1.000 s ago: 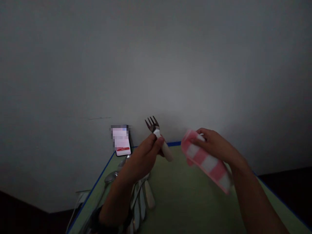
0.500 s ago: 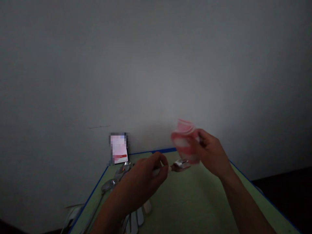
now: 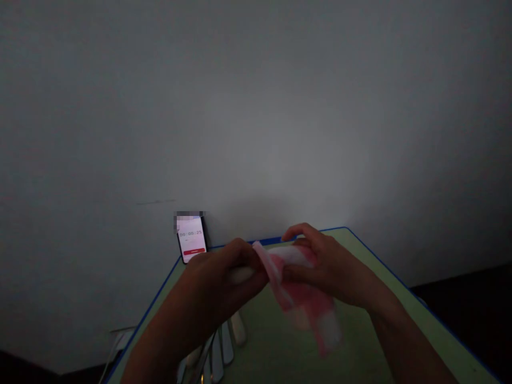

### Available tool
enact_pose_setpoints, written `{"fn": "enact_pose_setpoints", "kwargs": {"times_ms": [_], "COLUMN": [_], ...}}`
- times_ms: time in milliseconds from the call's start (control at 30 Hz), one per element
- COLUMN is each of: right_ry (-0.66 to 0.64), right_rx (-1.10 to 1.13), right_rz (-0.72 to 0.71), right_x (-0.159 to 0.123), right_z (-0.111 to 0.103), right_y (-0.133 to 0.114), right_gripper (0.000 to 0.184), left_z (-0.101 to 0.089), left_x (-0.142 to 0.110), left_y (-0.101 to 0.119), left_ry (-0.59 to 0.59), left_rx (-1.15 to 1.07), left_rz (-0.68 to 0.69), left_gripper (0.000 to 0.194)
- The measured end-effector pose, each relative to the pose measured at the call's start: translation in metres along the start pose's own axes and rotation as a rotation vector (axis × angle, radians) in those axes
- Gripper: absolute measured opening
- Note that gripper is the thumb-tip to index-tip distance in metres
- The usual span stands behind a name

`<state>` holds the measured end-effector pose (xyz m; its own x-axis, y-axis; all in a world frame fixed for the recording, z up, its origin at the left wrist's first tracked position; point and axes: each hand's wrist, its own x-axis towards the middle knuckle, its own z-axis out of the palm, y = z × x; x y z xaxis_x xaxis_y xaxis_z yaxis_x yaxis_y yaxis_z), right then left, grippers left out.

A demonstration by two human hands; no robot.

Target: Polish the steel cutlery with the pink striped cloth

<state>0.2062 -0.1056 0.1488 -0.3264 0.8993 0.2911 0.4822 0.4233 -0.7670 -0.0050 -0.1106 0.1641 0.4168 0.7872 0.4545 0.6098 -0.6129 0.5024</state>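
My left hand [image 3: 230, 277] is closed round the pale handle of a fork [image 3: 242, 274]; the fork's head is hidden. A pink and white checked cloth [image 3: 304, 301] is wrapped over that end and hangs down, blurred. My right hand [image 3: 324, 264] pinches the cloth round the fork, fingers closed. Both hands meet above the green table [image 3: 360, 320] near its far edge.
Several pieces of cutlery with pale handles [image 3: 224, 346] lie on the table under my left forearm. A phone [image 3: 191, 237] with a lit screen leans against the grey wall at the table's far left corner. The table has a blue edge [image 3: 384, 264]. The room is dim.
The fork went from upright to lying sideways, and my right hand brought the cloth over its head. The two hands have come together.
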Motion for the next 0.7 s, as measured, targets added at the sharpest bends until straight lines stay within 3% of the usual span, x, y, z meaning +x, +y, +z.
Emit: {"fn": "enact_pose_setpoints", "kwargs": {"times_ms": [100,200,333,433,633,700], "right_ry": [-0.083,-0.040,0.075,0.183,0.197,0.258], "right_rx": [-0.055,-0.033,0.012,0.053,0.288,0.376], "right_rz": [-0.047,-0.089,-0.091,-0.054,-0.021,0.003], "right_x": [0.000,-0.002,0.000,0.008,0.020,0.023], "right_z": [0.001,-0.002,0.001,0.009,0.018,0.026], "right_y": [-0.005,-0.009,-0.004,0.006,0.022,0.024], "right_gripper": [0.024,0.019,0.018,0.019,0.027,0.031], "left_z": [0.000,0.001,0.008,0.014,0.016,0.020], "left_x": [-0.002,0.000,0.004,0.005,0.007,0.009], "left_y": [-0.001,0.000,-0.002,-0.006,-0.007,-0.005], "left_ry": [0.022,0.017,-0.164,-0.241,-0.164,-0.115], "left_rx": [0.004,-0.024,-0.050,0.069,0.106,0.106], "left_rz": [0.037,0.008,-0.093,-0.093,-0.128,-0.142], "left_gripper": [0.016,0.016,0.023,0.030,0.034,0.034]}}
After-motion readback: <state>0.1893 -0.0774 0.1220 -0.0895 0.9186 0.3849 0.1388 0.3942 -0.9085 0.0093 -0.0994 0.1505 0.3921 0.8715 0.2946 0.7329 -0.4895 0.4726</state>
